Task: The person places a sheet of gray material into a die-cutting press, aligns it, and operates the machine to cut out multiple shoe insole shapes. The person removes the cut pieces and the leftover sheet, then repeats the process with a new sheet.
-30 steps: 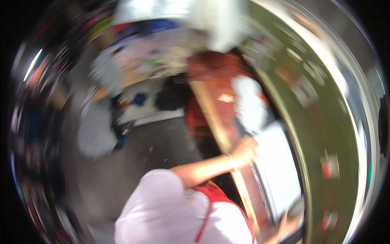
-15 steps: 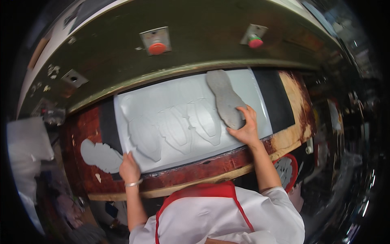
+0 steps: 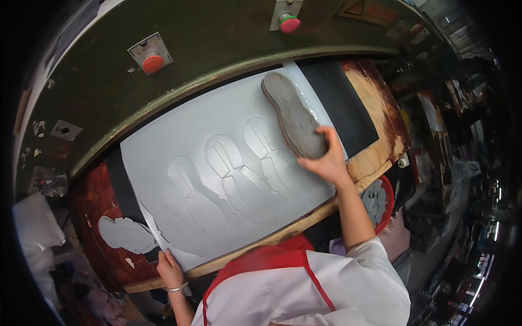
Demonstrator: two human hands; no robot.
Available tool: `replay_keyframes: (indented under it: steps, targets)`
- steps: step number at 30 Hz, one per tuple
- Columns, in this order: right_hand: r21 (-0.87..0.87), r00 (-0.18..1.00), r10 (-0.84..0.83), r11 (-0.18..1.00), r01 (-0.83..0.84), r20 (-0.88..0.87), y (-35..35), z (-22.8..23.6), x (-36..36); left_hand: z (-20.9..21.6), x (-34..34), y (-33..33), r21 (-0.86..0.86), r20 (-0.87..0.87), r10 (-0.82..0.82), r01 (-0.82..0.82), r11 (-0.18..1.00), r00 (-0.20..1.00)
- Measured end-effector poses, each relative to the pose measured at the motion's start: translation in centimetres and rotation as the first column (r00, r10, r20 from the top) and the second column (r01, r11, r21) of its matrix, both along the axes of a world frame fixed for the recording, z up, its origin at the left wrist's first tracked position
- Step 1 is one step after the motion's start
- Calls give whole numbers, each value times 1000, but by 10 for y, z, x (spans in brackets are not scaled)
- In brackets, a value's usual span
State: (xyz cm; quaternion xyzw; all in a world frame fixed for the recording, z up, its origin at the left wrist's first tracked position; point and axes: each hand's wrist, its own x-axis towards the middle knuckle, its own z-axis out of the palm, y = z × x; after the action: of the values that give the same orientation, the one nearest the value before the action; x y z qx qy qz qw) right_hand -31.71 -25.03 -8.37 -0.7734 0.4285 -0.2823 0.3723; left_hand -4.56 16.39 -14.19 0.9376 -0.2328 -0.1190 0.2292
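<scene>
A smooth pale grey sheet lies across the worktable, with several sole-shaped outlines pressed or cut into its nearer half. My left hand is closed on the sheet's near left corner, its fingers partly hidden; a silvery bangle is on the wrist. At the sheet's right side rests a sole-shaped cutting die, grey-brown on top with a darker side wall. My right hand grips the die's near end, thumb on the left and fingers on the right. Left of the sheet lies a pile of grey sole-shaped pieces.
A dark green machine beam spans the far side, bearing a red button and a pink button. Black mats show at both ends of the worn wooden table edge. Below right stands a red tub with grey scraps.
The grey sheet has come toward me, its near edge now over the table's front, and more outlines show. The die stays at its right under my right hand. My view has turned.
</scene>
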Motion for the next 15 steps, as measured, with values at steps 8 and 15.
replay_keyframes:
  steps: [8,15]
  targets:
    - [-527,995,-88,848,57,-35,-18,-44,23,-22,6,-5,-203,-13,35,-37,978,999]
    - [-486,994,-107,869,93,-2,-35,-55,22,-16,6,-23,-319,9,80,-72,945,997]
